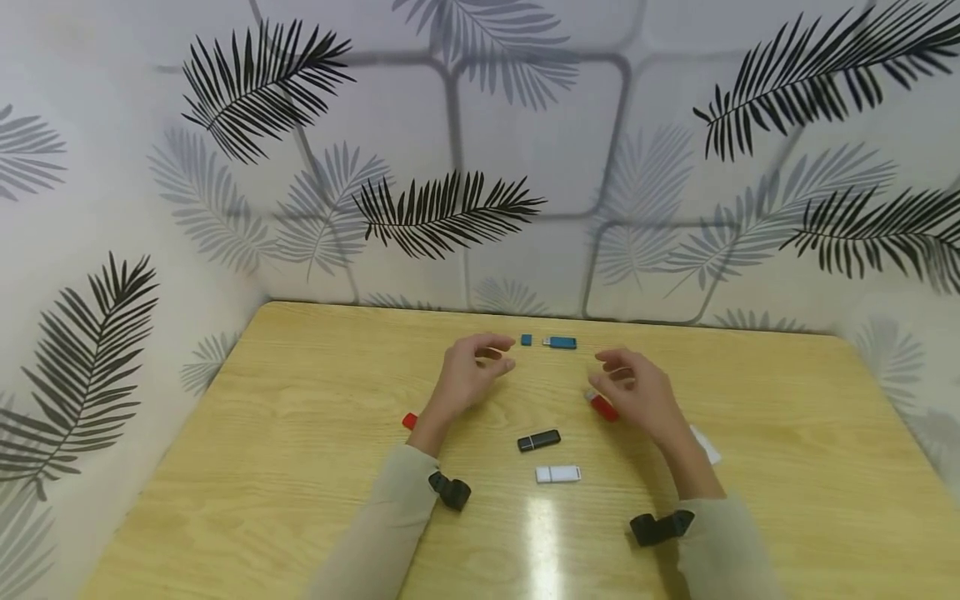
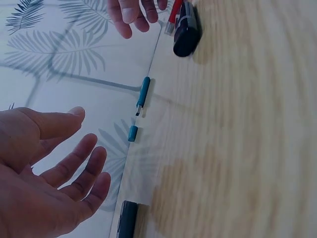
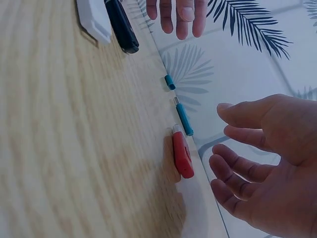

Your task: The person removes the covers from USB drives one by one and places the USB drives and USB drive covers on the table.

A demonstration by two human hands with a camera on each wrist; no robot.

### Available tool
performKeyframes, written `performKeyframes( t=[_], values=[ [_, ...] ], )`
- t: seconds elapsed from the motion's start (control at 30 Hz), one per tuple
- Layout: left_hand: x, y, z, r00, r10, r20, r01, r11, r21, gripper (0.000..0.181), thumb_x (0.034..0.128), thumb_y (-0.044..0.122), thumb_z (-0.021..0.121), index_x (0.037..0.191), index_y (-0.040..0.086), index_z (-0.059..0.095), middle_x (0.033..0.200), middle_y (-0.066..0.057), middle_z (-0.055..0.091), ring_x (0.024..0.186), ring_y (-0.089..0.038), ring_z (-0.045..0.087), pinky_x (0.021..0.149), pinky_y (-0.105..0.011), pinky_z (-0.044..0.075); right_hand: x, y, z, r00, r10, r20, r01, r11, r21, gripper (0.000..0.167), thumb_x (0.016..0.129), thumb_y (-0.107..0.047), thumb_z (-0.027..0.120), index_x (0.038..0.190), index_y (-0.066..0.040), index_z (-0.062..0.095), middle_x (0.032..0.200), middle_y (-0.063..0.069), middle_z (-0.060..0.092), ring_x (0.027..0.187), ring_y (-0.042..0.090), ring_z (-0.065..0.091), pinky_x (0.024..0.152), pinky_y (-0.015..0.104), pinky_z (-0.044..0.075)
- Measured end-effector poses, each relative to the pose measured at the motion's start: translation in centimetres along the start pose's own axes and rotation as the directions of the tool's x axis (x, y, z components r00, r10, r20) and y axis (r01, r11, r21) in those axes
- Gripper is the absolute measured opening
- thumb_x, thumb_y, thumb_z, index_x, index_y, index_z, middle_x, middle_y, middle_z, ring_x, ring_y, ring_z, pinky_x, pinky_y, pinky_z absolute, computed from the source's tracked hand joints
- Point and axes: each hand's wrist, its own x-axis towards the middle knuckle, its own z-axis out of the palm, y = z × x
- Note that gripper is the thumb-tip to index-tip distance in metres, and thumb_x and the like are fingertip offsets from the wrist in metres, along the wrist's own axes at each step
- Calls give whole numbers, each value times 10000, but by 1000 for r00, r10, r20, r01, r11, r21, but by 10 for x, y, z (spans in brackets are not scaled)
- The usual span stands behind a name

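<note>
My left hand [image 1: 467, 373] hovers above the table with fingers bent loosely and nothing between them. Nearest to it is a small blue cap [image 1: 527, 340]. Beside the cap lies a blue USB stick [image 1: 562, 342], its metal plug bare and pointing at the cap. My right hand [image 1: 639, 393] is also raised and empty, its fingers relaxed and apart. Just below its thumb lies a red USB stick [image 3: 182, 154] with the plug exposed. A red cap [image 1: 409, 422] shows partly from behind my left wrist.
Nearer to me lie a capped black USB stick [image 1: 539, 440] and a capped white one [image 1: 558, 474]. Something flat and white [image 1: 705, 446] is partly hidden by the right forearm. The wooden table [image 1: 300, 375] meets a leaf-patterned covering [image 1: 532, 150] at the back.
</note>
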Motion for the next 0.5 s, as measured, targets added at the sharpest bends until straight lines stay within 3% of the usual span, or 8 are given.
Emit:
performKeyframes(
  t=[0.27,0.5],
  values=[
    [-16,2,0,999,40,-32,-40,999,-23,290,958,79,732,1243,26,718,1244,-106,690,1093,-305,661,923,-482,546,-12,-5,-1,999,33,0,-33,999,-22,389,982,-153,714,1306,37,614,1189,245,647,1095,389,638,954,532,530],
    [-27,4,3,999,49,18,-49,999,-5,307,948,77,741,1253,55,714,1213,-94,701,1079,-299,661,906,-451,555,-19,1,2,997,76,11,-75,995,-59,408,957,-172,749,1294,22,626,1170,225,658,1062,382,649,928,534,532]
  ],
)
